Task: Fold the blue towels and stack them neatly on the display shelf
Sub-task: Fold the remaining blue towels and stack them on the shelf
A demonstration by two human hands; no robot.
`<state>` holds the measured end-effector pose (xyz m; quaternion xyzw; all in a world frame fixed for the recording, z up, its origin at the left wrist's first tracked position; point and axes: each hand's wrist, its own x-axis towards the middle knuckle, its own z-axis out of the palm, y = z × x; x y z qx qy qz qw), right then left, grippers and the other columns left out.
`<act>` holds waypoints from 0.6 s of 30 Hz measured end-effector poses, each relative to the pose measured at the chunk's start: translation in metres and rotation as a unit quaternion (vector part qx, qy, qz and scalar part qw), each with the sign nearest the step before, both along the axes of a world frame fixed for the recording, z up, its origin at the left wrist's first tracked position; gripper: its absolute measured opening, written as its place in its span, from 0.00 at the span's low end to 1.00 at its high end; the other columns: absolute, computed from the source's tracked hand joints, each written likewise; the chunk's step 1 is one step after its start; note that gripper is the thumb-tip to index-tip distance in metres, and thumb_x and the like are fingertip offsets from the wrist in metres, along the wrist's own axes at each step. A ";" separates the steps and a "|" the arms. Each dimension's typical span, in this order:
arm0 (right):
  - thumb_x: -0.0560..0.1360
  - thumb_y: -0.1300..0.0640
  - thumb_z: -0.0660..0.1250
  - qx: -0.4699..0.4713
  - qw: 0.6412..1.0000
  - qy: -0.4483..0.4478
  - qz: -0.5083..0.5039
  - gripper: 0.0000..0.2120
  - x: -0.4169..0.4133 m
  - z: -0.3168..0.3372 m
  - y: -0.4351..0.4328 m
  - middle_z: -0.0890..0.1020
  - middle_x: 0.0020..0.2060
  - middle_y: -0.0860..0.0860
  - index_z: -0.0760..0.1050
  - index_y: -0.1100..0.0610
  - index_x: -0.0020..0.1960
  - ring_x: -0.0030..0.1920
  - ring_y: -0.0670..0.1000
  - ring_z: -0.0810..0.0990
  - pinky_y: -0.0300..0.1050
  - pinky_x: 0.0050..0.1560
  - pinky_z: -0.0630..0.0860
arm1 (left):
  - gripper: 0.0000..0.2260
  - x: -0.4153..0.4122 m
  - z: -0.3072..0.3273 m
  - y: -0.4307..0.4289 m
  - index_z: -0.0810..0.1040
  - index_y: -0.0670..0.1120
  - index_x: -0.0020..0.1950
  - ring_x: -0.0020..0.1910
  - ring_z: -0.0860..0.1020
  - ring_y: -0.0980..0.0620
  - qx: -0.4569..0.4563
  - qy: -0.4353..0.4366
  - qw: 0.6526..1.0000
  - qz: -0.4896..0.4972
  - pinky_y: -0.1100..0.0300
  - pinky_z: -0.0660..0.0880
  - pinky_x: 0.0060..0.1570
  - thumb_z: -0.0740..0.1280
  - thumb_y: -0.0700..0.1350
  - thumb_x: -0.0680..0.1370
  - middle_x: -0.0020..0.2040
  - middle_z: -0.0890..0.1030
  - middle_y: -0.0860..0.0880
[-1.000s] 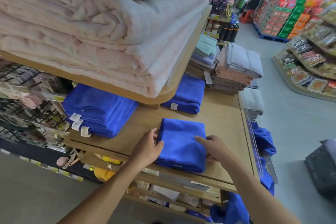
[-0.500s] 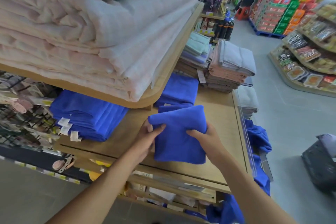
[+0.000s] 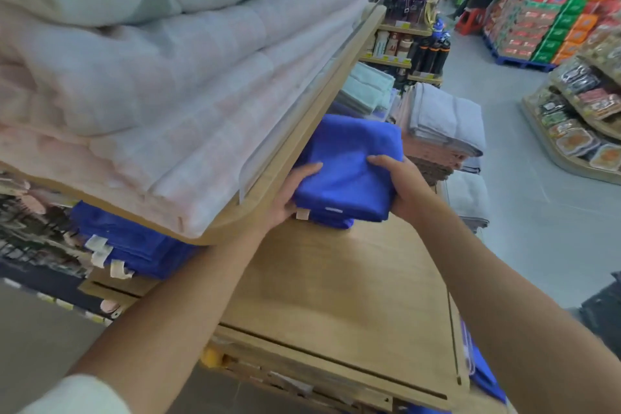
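Head view: the folded blue towel (image 3: pixel 349 171), a smooth, vivid rectangle with a small white label at its near edge, sat atop the blue stack (image 3: pixel 332 222) at the back of the wooden display shelf (image 3: pixel 336 286), partly under the upper shelf (image 3: pixel 302 151). Left grip (image 3: pixel 292 193) and right grip (image 3: pixel 403 185) were both clamped on its sides, thumbs over the top.

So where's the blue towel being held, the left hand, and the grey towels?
blue towel (image 3: pixel 349 175), head view, top face
left hand (image 3: pixel 290 193), head view, back of hand
grey towels (image 3: pixel 447 118), head view, top fold
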<state>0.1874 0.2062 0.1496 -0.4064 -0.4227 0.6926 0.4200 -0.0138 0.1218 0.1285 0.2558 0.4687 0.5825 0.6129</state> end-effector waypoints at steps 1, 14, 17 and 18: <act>0.71 0.59 0.76 -0.005 1.000 0.001 -0.004 0.21 -0.007 0.006 0.016 0.88 0.52 0.55 0.78 0.55 0.63 0.51 0.55 0.88 0.49 0.44 0.84 | 0.10 -0.007 0.005 0.012 0.80 0.48 0.59 0.54 0.81 0.46 -0.002 -0.027 1.000 0.007 0.55 0.80 0.48 0.71 0.47 0.79 0.56 0.84 0.46; 0.78 0.70 0.67 -0.057 0.985 -0.164 -0.004 0.16 -0.028 -0.073 0.049 0.81 0.58 0.59 0.74 0.64 0.65 0.48 0.56 0.82 0.54 0.47 0.82 | 0.10 0.006 -0.073 0.053 0.76 0.47 0.62 0.43 0.80 0.49 -0.187 -0.066 0.961 0.192 0.53 0.76 0.35 0.67 0.44 0.81 0.54 0.80 0.46; 0.79 0.65 0.68 -0.022 0.978 -0.204 0.026 0.18 -0.013 -0.073 0.051 0.82 0.58 0.56 0.73 0.60 0.68 0.45 0.52 0.82 0.50 0.46 0.82 | 0.05 0.019 -0.078 0.034 0.77 0.46 0.51 0.35 0.80 0.51 -0.183 0.045 0.958 0.217 0.60 0.74 0.29 0.68 0.47 0.81 0.43 0.81 0.46; 0.79 0.62 0.69 -0.006 0.973 -0.226 0.033 0.18 -0.002 -0.071 0.052 0.82 0.57 0.54 0.73 0.56 0.68 0.45 0.50 0.81 0.49 0.46 0.81 | 0.07 0.024 -0.083 0.022 0.76 0.46 0.49 0.33 0.79 0.51 -0.171 0.126 0.952 0.221 0.61 0.73 0.28 0.68 0.48 0.81 0.39 0.80 0.46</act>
